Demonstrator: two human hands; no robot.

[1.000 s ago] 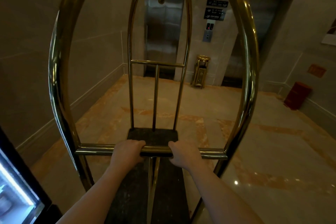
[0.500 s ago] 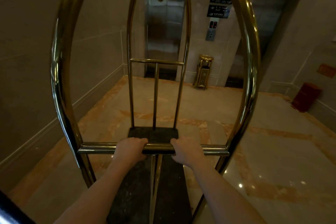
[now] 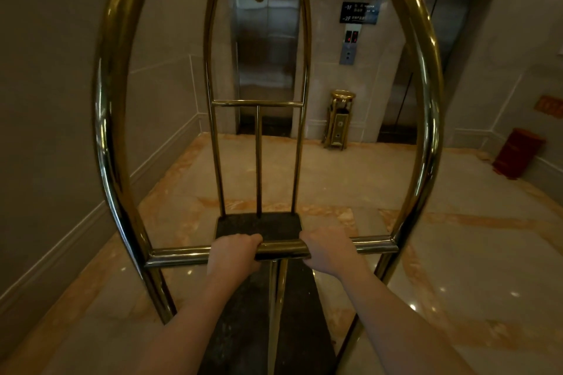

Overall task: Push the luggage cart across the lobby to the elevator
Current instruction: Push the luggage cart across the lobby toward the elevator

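Note:
A brass luggage cart [image 3: 112, 119] with tall arched tubes and a dark carpeted deck fills the view. My left hand [image 3: 233, 254] and my right hand [image 3: 327, 250] both grip its horizontal handle bar [image 3: 281, 248], a short gap apart. Nothing rests on the deck. Straight ahead, seen through the arches, stands a steel elevator door [image 3: 266, 42], closed. A second elevator door [image 3: 426, 64] is at the right, also closed. The call button panel [image 3: 348, 46] sits on the wall between them.
A brass ash bin [image 3: 338, 120] stands against the wall between the elevators. A red box [image 3: 518, 157] sits on the floor by the right wall. The left wall [image 3: 45, 131] runs close beside the cart. Glossy marble floor [image 3: 350, 179] lies ahead.
The cart and I have rolled forward toward the elevators, which look larger. A lit display case at the lower left has dropped out of view. Both hands keep their grip.

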